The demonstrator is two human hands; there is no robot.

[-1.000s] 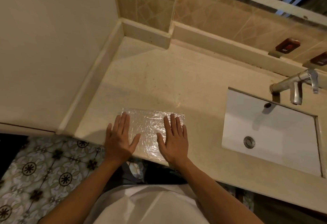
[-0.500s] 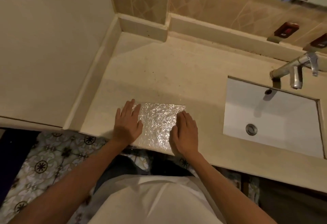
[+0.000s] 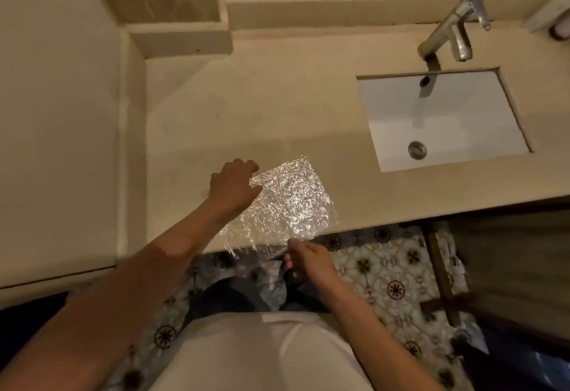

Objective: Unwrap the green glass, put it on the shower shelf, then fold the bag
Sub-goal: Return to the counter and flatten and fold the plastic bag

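Observation:
A crinkled clear plastic bag [image 3: 287,205] is held just above the front edge of the beige counter [image 3: 277,106], part of it hanging past the edge. My left hand [image 3: 231,183] pinches the bag's far left corner with curled fingers. At the near edge, my right hand [image 3: 308,262] pinches the bag's lower side, off the counter and over the floor. No green glass and no shower shelf are in view.
A white sink basin [image 3: 441,119] with a chrome tap [image 3: 453,32] sits in the counter at the right. A plain wall [image 3: 55,112] closes the left side. Patterned floor tiles [image 3: 388,270] lie below the counter edge, with a dark cabinet [image 3: 512,254] at the right.
Both hands went from pressing flat on the bag to pinching it. The bag lifted off the counter and turned at an angle. My right hand drew back past the counter edge.

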